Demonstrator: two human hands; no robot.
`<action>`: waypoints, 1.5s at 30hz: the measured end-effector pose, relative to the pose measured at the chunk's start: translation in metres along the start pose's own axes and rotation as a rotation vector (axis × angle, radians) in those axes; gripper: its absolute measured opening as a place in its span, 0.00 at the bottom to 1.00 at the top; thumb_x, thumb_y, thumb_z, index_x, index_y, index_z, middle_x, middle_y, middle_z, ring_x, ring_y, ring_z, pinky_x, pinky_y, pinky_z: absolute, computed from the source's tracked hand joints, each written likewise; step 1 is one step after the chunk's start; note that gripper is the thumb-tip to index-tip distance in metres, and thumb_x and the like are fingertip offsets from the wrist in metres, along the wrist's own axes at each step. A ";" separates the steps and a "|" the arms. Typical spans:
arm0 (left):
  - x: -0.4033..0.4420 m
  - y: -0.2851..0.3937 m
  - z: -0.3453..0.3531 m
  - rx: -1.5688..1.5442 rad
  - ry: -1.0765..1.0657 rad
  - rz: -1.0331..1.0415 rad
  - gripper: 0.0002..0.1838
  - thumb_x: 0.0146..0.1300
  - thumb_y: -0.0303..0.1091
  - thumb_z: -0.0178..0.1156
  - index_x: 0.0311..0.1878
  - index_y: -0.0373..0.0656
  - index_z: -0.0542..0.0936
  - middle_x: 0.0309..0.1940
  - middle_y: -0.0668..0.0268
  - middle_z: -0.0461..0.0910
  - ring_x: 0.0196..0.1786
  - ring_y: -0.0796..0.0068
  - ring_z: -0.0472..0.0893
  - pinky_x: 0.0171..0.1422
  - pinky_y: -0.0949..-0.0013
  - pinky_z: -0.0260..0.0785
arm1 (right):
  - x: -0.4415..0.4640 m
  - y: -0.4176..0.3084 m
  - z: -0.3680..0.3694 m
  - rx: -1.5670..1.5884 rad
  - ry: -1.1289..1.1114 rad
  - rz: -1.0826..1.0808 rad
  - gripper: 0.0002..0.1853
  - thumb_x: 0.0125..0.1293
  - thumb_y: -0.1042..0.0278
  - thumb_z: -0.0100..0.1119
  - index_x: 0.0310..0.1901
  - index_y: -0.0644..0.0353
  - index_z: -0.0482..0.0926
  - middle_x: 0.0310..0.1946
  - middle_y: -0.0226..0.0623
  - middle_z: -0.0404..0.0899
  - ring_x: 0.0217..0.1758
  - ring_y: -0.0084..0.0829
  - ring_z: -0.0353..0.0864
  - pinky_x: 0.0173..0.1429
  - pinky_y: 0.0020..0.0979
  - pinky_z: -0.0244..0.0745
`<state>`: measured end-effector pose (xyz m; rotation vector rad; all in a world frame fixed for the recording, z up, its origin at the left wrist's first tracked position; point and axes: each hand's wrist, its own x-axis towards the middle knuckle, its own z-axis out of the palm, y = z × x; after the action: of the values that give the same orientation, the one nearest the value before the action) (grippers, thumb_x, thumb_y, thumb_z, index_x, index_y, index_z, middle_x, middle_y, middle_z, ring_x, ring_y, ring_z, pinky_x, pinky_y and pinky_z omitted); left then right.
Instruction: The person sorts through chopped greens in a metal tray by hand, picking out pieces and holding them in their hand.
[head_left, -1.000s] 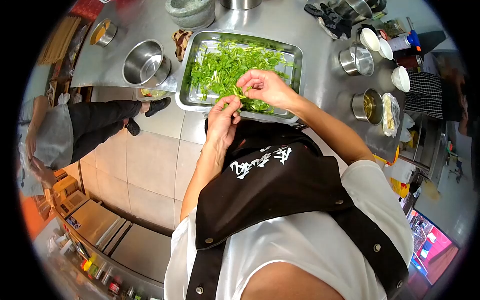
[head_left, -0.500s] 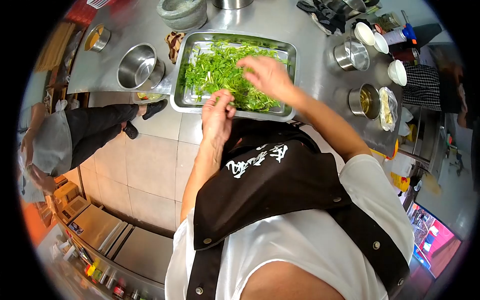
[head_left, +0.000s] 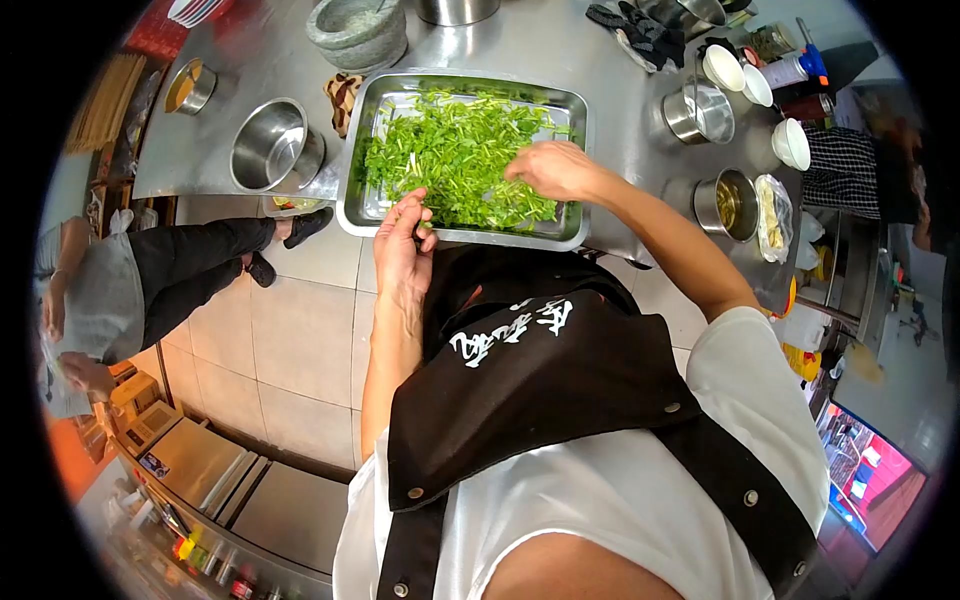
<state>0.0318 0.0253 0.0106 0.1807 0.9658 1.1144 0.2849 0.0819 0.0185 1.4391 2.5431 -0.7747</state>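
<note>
Passage is available over the greens [head_left: 455, 150], between the fingertips of the left hand [head_left: 402, 245] and right hand [head_left: 556, 171]. The tray [head_left: 480, 238] presents a raised rim around them. Left of the left fingers, a steel pot [head_left: 268, 150] obstructs. Right of the right fingers, counter [head_left: 628, 135] separates tray from handled pot [head_left: 684, 119]; the right forearm [head_left: 655, 222] partly blocks it. Clearance beneath the right fingertips appears small, but cannot be confirmed.

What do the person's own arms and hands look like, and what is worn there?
Short white fabric sleeves; below them, bare forearms with no cuff or watch visible. The left hand and right hand wear no gloves.
</note>
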 end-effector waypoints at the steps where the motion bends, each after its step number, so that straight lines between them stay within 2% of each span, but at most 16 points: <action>1: -0.001 -0.001 -0.001 0.000 -0.005 0.002 0.12 0.64 0.29 0.57 0.49 0.35 0.75 0.26 0.69 0.74 0.21 0.86 0.64 0.22 0.82 0.54 | 0.005 0.001 0.002 -0.011 0.067 0.024 0.15 0.59 0.72 0.48 0.47 0.51 0.80 0.44 0.38 0.78 0.47 0.42 0.78 0.50 0.39 0.74; 3: -0.005 0.000 0.000 0.002 0.021 -0.003 0.11 0.64 0.29 0.57 0.48 0.35 0.75 0.26 0.69 0.74 0.21 0.86 0.64 0.22 0.83 0.54 | 0.018 0.006 0.001 -0.033 0.203 0.071 0.16 0.60 0.71 0.48 0.48 0.51 0.79 0.45 0.38 0.78 0.47 0.43 0.78 0.51 0.40 0.74; 4: -0.007 0.001 0.000 0.001 0.037 -0.004 0.11 0.65 0.30 0.57 0.47 0.36 0.76 0.26 0.69 0.74 0.21 0.86 0.64 0.22 0.83 0.54 | 0.021 0.008 -0.002 0.003 0.273 0.108 0.17 0.57 0.72 0.49 0.46 0.51 0.81 0.45 0.38 0.79 0.50 0.42 0.77 0.52 0.41 0.73; 7: -0.015 -0.001 -0.010 0.001 0.003 -0.008 0.10 0.65 0.31 0.58 0.46 0.36 0.76 0.26 0.69 0.74 0.21 0.86 0.63 0.22 0.83 0.54 | 0.016 0.010 -0.017 0.087 0.275 0.115 0.14 0.58 0.70 0.49 0.44 0.51 0.81 0.45 0.37 0.79 0.49 0.41 0.78 0.50 0.41 0.74; 8: -0.018 -0.003 -0.011 -0.006 0.013 -0.008 0.10 0.65 0.31 0.58 0.45 0.36 0.76 0.26 0.70 0.73 0.21 0.87 0.63 0.22 0.83 0.53 | 0.014 0.006 -0.020 0.074 0.252 0.126 0.11 0.58 0.69 0.51 0.40 0.52 0.81 0.41 0.35 0.79 0.47 0.40 0.78 0.49 0.41 0.74; 11: -0.024 -0.007 -0.011 -0.007 0.017 0.000 0.10 0.65 0.31 0.58 0.45 0.36 0.76 0.25 0.70 0.73 0.22 0.87 0.63 0.22 0.83 0.53 | 0.021 -0.003 -0.007 0.142 0.321 0.061 0.08 0.58 0.67 0.53 0.37 0.52 0.81 0.36 0.34 0.79 0.44 0.39 0.78 0.48 0.41 0.74; 15: -0.026 -0.009 -0.013 0.011 0.014 -0.008 0.11 0.65 0.31 0.58 0.46 0.35 0.75 0.26 0.70 0.73 0.22 0.87 0.63 0.23 0.83 0.53 | 0.041 -0.013 0.014 0.011 0.446 -0.046 0.04 0.57 0.68 0.56 0.33 0.55 0.79 0.31 0.32 0.75 0.40 0.37 0.77 0.40 0.39 0.74; 22: -0.026 -0.012 -0.013 0.012 0.020 -0.003 0.11 0.65 0.30 0.58 0.46 0.34 0.75 0.26 0.70 0.74 0.22 0.88 0.64 0.23 0.84 0.53 | 0.050 -0.024 0.027 -0.136 0.502 -0.092 0.04 0.55 0.69 0.58 0.30 0.58 0.77 0.30 0.35 0.75 0.37 0.38 0.76 0.42 0.38 0.74; 28: -0.025 -0.010 -0.013 0.002 0.006 -0.003 0.10 0.64 0.29 0.57 0.46 0.34 0.76 0.26 0.70 0.74 0.21 0.88 0.64 0.23 0.84 0.54 | 0.054 -0.025 0.027 -0.149 0.514 -0.010 0.04 0.53 0.70 0.57 0.30 0.58 0.78 0.31 0.37 0.77 0.37 0.41 0.77 0.39 0.39 0.74; 31: -0.024 -0.011 -0.013 -0.009 -0.002 0.003 0.09 0.64 0.28 0.57 0.45 0.34 0.76 0.26 0.69 0.74 0.21 0.87 0.64 0.23 0.83 0.54 | 0.043 -0.024 0.013 0.174 0.414 0.158 0.08 0.52 0.68 0.57 0.31 0.62 0.79 0.30 0.38 0.79 0.35 0.38 0.79 0.38 0.38 0.75; 34: -0.024 -0.012 -0.013 -0.015 0.004 0.004 0.09 0.64 0.29 0.57 0.45 0.34 0.76 0.26 0.69 0.74 0.21 0.87 0.64 0.23 0.83 0.54 | 0.044 -0.003 0.016 0.768 0.267 0.200 0.10 0.53 0.65 0.60 0.34 0.62 0.80 0.24 0.32 0.77 0.26 0.26 0.76 0.29 0.30 0.70; 37: -0.023 -0.012 -0.014 -0.010 0.006 0.001 0.10 0.65 0.29 0.57 0.45 0.34 0.76 0.26 0.69 0.75 0.21 0.87 0.63 0.23 0.83 0.54 | 0.029 -0.008 -0.008 1.149 0.011 0.375 0.06 0.60 0.68 0.59 0.36 0.60 0.79 0.21 0.20 0.72 0.22 0.14 0.65 0.26 0.19 0.62; 40: -0.024 -0.011 -0.012 0.001 0.007 -0.007 0.10 0.65 0.30 0.57 0.45 0.34 0.76 0.26 0.69 0.75 0.21 0.87 0.63 0.23 0.83 0.54 | 0.024 -0.007 -0.011 1.286 -0.036 0.353 0.06 0.59 0.69 0.59 0.37 0.60 0.78 0.22 0.20 0.72 0.21 0.11 0.64 0.23 0.16 0.58; 43: -0.026 -0.009 -0.009 0.008 0.008 -0.015 0.10 0.65 0.30 0.57 0.45 0.34 0.76 0.26 0.70 0.75 0.22 0.87 0.64 0.23 0.83 0.54 | 0.020 -0.008 -0.008 1.175 0.072 0.303 0.06 0.60 0.69 0.58 0.37 0.61 0.78 0.22 0.20 0.72 0.22 0.11 0.64 0.23 0.16 0.58; 45: -0.027 -0.007 -0.004 0.021 0.008 -0.026 0.10 0.65 0.30 0.57 0.46 0.34 0.76 0.26 0.70 0.75 0.22 0.87 0.64 0.23 0.84 0.54 | 0.017 -0.009 -0.011 1.261 0.023 0.295 0.06 0.60 0.69 0.59 0.37 0.60 0.78 0.24 0.20 0.73 0.22 0.11 0.65 0.23 0.16 0.58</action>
<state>0.0309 -0.0017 0.0197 0.1800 0.9848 1.0825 0.2694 0.0968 0.0258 1.9334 1.6525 -2.4853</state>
